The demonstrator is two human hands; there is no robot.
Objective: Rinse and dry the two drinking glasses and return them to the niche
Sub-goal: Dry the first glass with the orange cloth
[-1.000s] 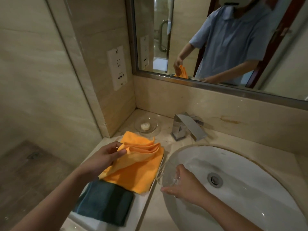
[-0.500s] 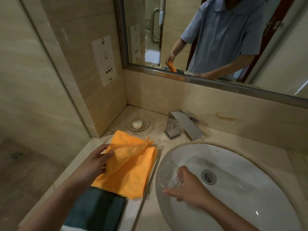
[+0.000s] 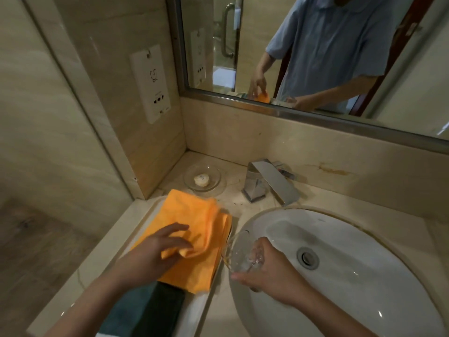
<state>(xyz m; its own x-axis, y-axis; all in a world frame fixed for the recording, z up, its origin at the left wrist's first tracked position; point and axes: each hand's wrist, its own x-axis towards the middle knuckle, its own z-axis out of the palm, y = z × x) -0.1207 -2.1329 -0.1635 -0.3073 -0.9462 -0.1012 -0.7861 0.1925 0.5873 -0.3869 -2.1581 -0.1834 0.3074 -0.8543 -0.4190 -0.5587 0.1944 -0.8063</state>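
Note:
My right hand (image 3: pixel 269 273) grips a clear drinking glass (image 3: pixel 239 251), tilted on its side over the left rim of the white sink (image 3: pixel 364 283). The glass mouth points left, toward the orange cloth (image 3: pixel 194 222). That cloth lies folded on a white tray (image 3: pixel 194 310) left of the sink. My left hand (image 3: pixel 155 251) lies on the cloth, fingers spread, bunching a fold of it under the fingertips. Only one glass is in view; no niche shows.
A dark teal towel (image 3: pixel 145 312) lies on the tray near me. A chrome faucet (image 3: pixel 269 183) stands behind the sink, with a glass soap dish (image 3: pixel 202 178) to its left. A wall socket panel (image 3: pixel 150 83) and a mirror (image 3: pixel 315 57) are behind.
My left hand dropped the lifted cloth corner and moved right over the cloth, now pressing a fold. The glass in my right hand stayed by the sink's left rim.

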